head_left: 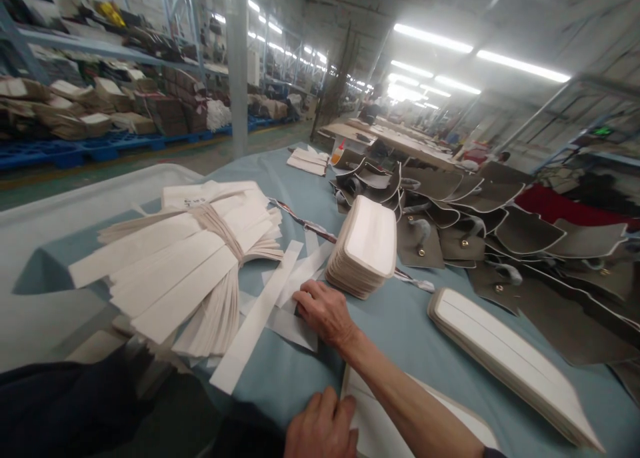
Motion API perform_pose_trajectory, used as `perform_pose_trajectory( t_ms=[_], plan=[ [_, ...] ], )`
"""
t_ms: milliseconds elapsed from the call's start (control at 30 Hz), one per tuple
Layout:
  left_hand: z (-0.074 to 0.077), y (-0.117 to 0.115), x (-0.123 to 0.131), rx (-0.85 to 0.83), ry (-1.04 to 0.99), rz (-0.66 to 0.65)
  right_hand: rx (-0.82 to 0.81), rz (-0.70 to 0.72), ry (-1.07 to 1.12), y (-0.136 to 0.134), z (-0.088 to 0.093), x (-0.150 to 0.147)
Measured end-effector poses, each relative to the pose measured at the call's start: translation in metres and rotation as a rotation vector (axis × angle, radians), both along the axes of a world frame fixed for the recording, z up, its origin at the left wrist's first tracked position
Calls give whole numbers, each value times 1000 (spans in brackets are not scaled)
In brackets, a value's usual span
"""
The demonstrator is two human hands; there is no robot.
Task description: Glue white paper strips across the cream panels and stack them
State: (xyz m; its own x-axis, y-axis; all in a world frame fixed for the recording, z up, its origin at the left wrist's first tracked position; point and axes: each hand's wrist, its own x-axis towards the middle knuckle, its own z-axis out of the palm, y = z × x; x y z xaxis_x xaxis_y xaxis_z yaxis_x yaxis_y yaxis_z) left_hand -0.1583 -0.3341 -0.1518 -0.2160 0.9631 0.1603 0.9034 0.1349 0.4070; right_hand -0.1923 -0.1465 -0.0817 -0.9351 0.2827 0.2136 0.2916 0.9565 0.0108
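Closest to my camera, the left hand (320, 423) sits at the bottom edge, fingers loosely bent, beside the corner of a white panel (376, 419); whether it grips that panel, I can't make out from here. Ahead of it lie loose pale strips (255, 321), overlapping on the blue-green cloth (283, 378) between a banded bundle (185, 265) and a stack of rounded pieces (370, 235).

My worry is that overlap — lifting one strip could drag a neighbour along, since they cross and lie flat. That stack could also be nudged askew by a sideways swing, being just beside the knuckles. And the forearm passes over the white panel, so a low sweep might shift it.

As for the right hand (323, 311), it is half curled, fingertips down at the strips — a pinch I can't confirm.
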Motion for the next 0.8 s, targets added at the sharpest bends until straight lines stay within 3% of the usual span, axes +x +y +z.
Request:
perform_pose_trajectory(
  t_ms=[333, 500, 633, 733, 800],
  plan=[
    [10, -4, -4, 38, 0, -40, -253, 177, 185, -9, 12, 2],
    [13, -6, -4, 44, 21, -37, -285, 44, 269, -22, 31, 8],
    [18, -5, -7, 39, -3, -66, -442, -36, 435, -33, 67, 14],
    [25, -5, -8, 91, -24, -93, -648, -74, 617, -42, 108, 25],
    [31, -4, -8, 96, -23, -79, -699, -121, 721, -44, 136, 42]
  ],
)
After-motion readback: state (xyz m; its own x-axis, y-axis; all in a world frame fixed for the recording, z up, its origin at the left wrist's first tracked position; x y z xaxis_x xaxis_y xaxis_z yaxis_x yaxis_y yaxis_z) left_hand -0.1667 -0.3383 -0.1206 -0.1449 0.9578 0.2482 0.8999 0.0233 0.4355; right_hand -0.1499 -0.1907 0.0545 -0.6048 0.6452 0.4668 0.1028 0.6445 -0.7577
